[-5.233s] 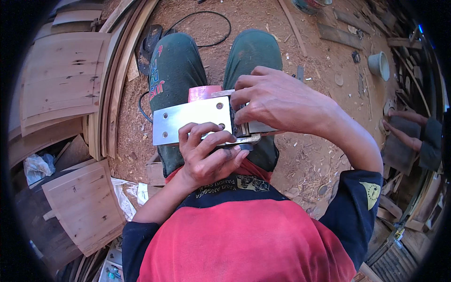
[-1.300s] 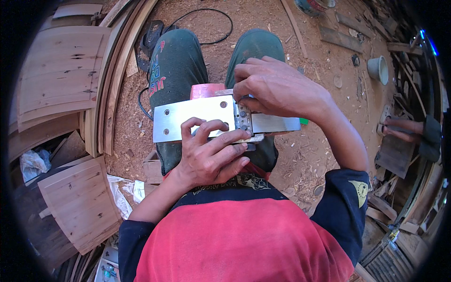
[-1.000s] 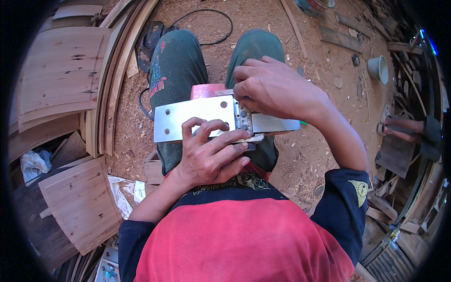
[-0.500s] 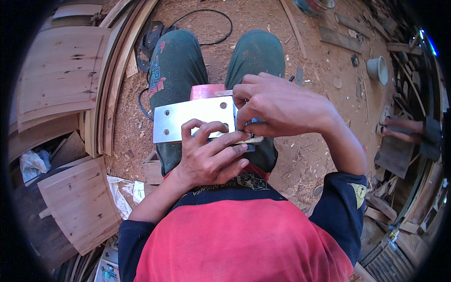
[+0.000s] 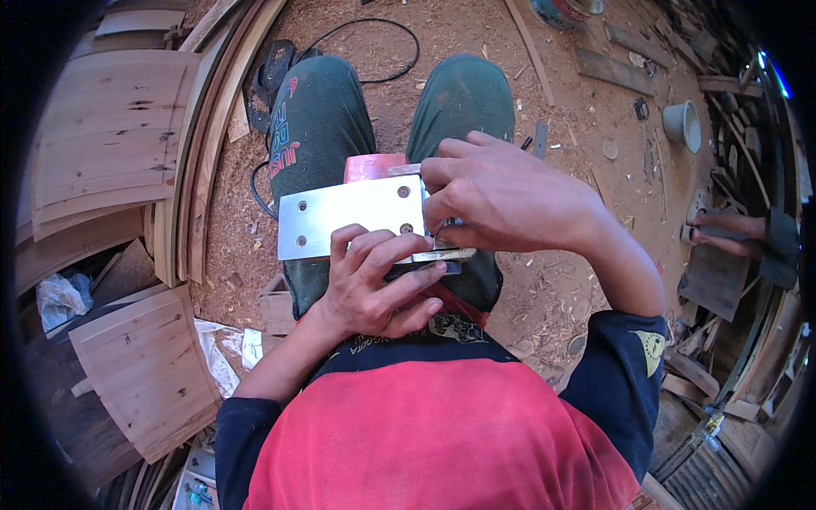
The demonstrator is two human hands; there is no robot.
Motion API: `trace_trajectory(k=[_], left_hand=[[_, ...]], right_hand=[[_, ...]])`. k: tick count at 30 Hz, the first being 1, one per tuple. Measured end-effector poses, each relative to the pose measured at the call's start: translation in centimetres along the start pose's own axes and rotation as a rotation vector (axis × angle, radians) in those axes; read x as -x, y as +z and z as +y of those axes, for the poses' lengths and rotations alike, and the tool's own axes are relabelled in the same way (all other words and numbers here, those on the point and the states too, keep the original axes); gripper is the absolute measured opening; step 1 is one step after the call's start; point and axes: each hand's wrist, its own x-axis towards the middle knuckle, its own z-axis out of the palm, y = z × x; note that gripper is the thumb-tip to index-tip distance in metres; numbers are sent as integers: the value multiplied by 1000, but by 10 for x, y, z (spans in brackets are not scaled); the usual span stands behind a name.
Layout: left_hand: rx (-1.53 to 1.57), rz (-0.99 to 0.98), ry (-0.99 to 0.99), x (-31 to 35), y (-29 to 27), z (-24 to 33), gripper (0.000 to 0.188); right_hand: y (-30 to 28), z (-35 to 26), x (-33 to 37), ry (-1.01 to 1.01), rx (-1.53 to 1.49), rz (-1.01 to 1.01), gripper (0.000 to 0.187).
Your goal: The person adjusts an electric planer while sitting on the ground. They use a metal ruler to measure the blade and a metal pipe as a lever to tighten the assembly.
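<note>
An electric hand planer [image 5: 350,223] lies sole-up across my thighs, its bright metal plate showing several screw holes and its red body [image 5: 375,166] peeking out at the far side. My left hand [image 5: 382,272] grips the planer's near edge, fingers curled around it and fingertips by the gap at the plate's right end. Over that gap is my right hand [image 5: 501,195], its thumb and fingers pinched together. What the pinch holds is hidden beneath the fingers. Below the right fingertips a small metal part [image 5: 450,254] sticks out at the planer's near side.
Wooden panels [image 5: 110,127] and long boards [image 5: 217,136] stand on the left. A black cable [image 5: 416,47] loops over the sawdust-covered floor ahead. To the right are a pale bucket [image 5: 682,126], scrap planks [image 5: 614,70] and another person's legs [image 5: 731,234].
My left index fingertip has drawn back a little to the left, baring more of the small metal part and a screw hole. My right fingers have shifted slightly over the gap.
</note>
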Motion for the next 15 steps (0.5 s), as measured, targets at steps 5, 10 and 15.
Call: trace_trajectory(k=[5, 10, 15], left_hand=[[-18, 29, 50, 0, 1, -4, 37], [-12, 21, 22, 2, 3, -2, 40], [-59, 32, 23, 1, 5, -2, 39]], right_hand=[[3, -8, 2, 21, 65, 24, 16], [5, -14, 2, 56, 113, -5, 16], [10, -13, 7, 64, 105, 60, 16]])
